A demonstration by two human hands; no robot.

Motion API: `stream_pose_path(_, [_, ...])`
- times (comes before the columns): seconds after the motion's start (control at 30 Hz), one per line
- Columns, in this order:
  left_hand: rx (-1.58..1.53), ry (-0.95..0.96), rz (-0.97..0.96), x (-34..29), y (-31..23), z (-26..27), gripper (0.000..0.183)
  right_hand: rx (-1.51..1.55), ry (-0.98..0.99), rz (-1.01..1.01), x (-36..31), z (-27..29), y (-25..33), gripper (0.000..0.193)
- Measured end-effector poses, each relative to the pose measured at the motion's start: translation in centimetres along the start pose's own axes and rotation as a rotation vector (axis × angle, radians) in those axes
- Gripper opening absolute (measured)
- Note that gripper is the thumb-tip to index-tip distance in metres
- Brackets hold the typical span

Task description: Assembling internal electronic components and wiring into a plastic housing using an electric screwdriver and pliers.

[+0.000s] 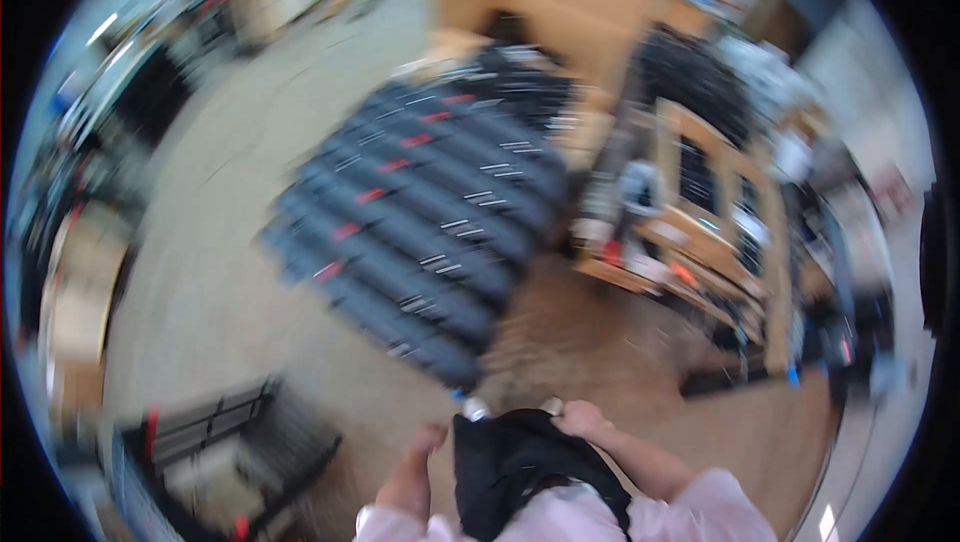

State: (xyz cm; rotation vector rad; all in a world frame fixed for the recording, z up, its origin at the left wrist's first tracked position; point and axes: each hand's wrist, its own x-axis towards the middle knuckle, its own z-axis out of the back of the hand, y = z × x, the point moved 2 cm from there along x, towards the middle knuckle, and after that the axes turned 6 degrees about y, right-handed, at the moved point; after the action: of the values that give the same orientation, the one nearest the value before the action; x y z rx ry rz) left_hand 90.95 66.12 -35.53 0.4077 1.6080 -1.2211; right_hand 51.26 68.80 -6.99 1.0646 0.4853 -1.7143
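Note:
Motion smears the whole picture. My left hand hangs beside my black garment, apart from it; its fingers are too blurred to read. Close to the garment's right edge is my right hand. Its fingers seem curled, but whether they grip anything does not show. Ahead of me, nearest to both hands, a broad stack of dark grey ribbed panels or crates lies on the floor, with red marks along its left part and pale double stripes along its right.
A black crate with red corners sits at lower left. On the right stands a wooden frame among mixed parts, with black wrapped bundles behind. A large cardboard box rises at the back. Cluttered shelving lines the left.

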Motion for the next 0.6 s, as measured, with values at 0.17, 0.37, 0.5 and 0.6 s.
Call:
stream_pose_path(0.17, [0.089, -0.018, 0.190, -1.8, -7.4, -5.5, 0.048, 0.221, -0.019, -0.148, 0.0, -2.7, -8.3, 0.047])
stream_pose_path(0.37, [0.254, -0.062, 0.010, -1.4, -18.5, -5.3, 0.038, 0.583, -0.203, -0.323, -4.3, -3.5, -21.3, 0.050])
stream_pose_path(0.5, [0.523, -0.197, 0.009, 3.0, -19.5, -3.4, 0.043, 0.833, -0.513, -0.476, -6.6, -2.0, -34.4, 0.050])
stream_pose_path(0.6, [0.728, -0.238, -0.205, 6.0, -25.7, -9.2, 0.043, 1.002, -1.047, -0.625, -11.3, -3.4, -52.4, 0.044])
